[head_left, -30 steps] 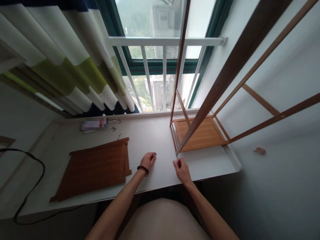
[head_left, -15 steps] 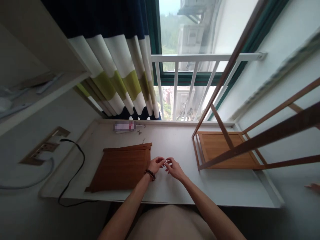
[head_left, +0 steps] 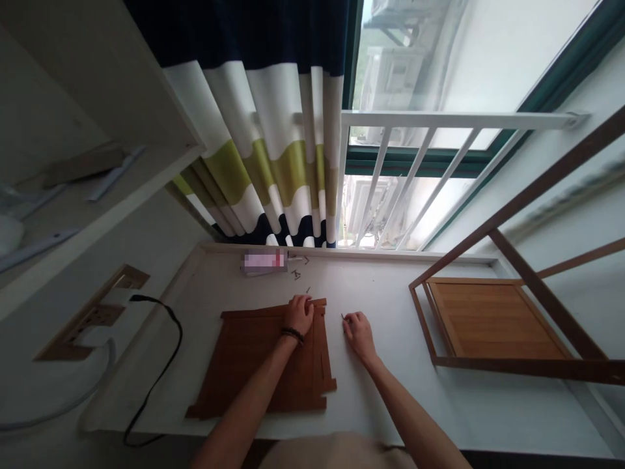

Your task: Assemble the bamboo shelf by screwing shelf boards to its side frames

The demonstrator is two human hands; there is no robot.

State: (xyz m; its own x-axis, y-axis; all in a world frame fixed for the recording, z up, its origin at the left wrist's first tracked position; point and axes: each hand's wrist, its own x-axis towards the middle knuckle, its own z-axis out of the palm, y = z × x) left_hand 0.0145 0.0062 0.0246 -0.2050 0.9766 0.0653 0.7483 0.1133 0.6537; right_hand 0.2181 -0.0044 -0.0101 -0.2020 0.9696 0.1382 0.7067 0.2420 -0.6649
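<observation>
My left hand (head_left: 299,312), with a dark bead bracelet on the wrist, rests on the far edge of a flat brown wooden panel (head_left: 258,365) lying on the white table (head_left: 390,391); its fingers curl over the panel's top rail. My right hand (head_left: 356,329) hovers just right of the panel, fingertips pinched on a small thin metal piece, perhaps a screw (head_left: 342,317). A wooden shelf frame (head_left: 493,319) with a slatted bottom board stands on the table to the right.
A few loose screws (head_left: 297,275) and a small package (head_left: 266,260) lie near the window sill. A black cable (head_left: 161,352) runs from wall sockets (head_left: 92,316) at left. Striped curtain (head_left: 273,176) and white window railing (head_left: 439,120) stand behind the table.
My view swung left. My hands, which met at the table's middle, parted: the left moved onto the brown panel's far edge, and the right stays beside it holding the small piece.
</observation>
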